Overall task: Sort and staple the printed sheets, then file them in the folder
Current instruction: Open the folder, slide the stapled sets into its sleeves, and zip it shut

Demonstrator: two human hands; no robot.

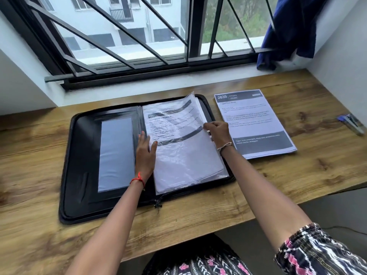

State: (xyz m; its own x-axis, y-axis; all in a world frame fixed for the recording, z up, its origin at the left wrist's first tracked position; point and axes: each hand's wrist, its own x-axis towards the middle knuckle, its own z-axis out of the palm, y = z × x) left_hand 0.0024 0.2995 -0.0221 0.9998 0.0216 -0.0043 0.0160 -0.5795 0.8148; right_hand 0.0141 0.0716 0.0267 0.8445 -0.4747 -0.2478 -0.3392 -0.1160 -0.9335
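Observation:
A black zip folder [83, 175] lies open on the wooden desk. Its right half holds clear plastic sleeves [188, 163] with printed sheets inside. My left hand [146, 153] rests flat on the sleeves near the spine, fingers apart. My right hand [217, 132] pinches the right edge of the top sleeve, which is lifted and shows a printed sheet [168, 124] within. A stack of printed sheets [256, 124], headed 2639, lies on the desk to the right of the folder.
A blue and silver stapler [352, 124] lies at the desk's far right edge. A barred window [139, 36] runs along the back, with a blue cloth [288, 30] hanging at its right. The desk's front edge [178, 243] is close to my lap.

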